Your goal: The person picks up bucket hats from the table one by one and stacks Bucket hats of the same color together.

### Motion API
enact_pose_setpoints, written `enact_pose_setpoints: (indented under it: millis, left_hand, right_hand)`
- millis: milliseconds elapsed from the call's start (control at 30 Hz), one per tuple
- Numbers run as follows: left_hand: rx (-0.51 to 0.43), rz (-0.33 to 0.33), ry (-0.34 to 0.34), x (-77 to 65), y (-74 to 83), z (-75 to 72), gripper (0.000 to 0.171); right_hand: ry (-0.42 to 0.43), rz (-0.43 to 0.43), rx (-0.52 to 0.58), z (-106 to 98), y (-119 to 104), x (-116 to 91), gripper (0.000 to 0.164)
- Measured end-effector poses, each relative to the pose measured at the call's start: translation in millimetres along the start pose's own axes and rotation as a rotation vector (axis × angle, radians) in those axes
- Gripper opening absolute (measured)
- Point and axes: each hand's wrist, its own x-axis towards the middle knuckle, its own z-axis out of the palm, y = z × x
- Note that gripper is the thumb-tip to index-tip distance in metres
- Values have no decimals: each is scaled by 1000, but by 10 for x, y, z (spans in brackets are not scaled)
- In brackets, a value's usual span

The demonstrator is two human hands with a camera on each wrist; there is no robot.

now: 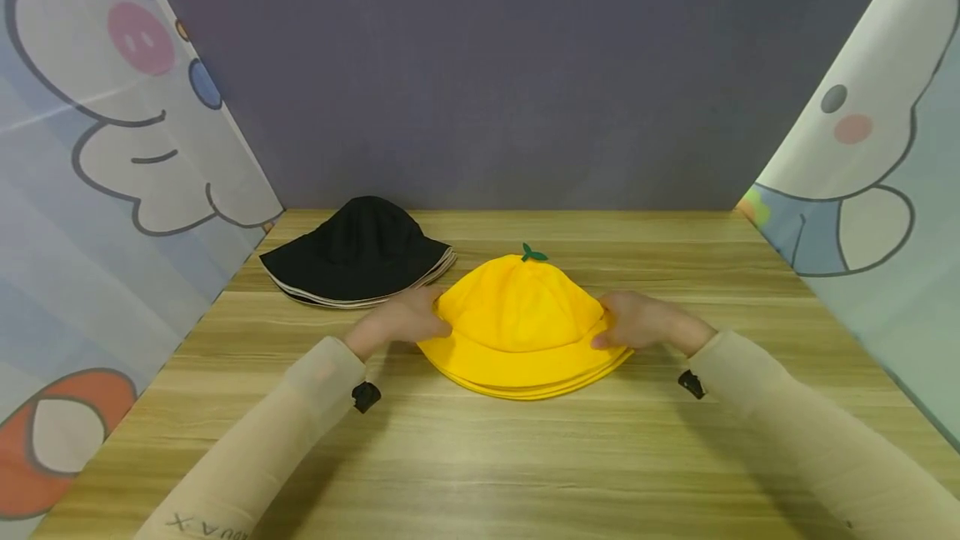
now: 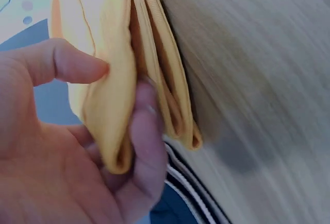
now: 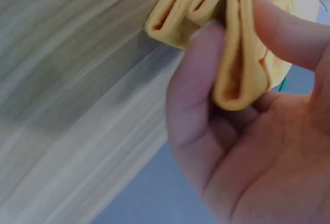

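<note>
A stack of yellow bucket hats (image 1: 517, 315) lies in the middle of the wooden table, a green sprout on the crown of the top one. My left hand (image 1: 412, 315) pinches the top hat's brim at its left side, thumb above and fingers beneath. At the right side my right hand (image 1: 641, 322) grips the same brim. Both wrist views show the top brim (image 2: 111, 126) between thumb and fingers, with the folded edges of the lower hats (image 3: 178, 15) just below it, outside the grip.
A stack of black bucket hats (image 1: 363, 252) with pale brim edges sits at the back left, close behind my left hand. A grey panel (image 1: 480, 82) stands along the table's (image 1: 525, 465) back edge. Cartoon-printed sheets (image 1: 67, 190) hang on both sides.
</note>
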Motion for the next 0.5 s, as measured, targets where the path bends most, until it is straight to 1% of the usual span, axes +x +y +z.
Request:
enact_pose_setpoints:
  millis: [100,167,267,300,367,433,500]
  left_hand:
    - [81,-32,31,-43,47,13,74]
    - [133,-53,47,-78,89,22,73]
    - [240,-44,85,-126,172,52,72]
    - [280,-30,105,-135,198,68,72]
    - [341,30,145,-151,259,102,73]
    - [382,101,166,-168,315,142,75]
    - [406,172,169,-183,362,179,76]
  right_hand:
    - [50,12,-69,13,-28,-15,40]
    - [100,13,-136,27,-59,-42,44]
    - [189,-20,-238,67,-129,-90,53]
    - [222,-32,-269,88,-160,-106,57]
    - [278,-68,-326,135,-226,-133,59]
    - [331,-103,-379,191,-291,-149,53]
    - [362,-128,-414,248,-355,-163,49]
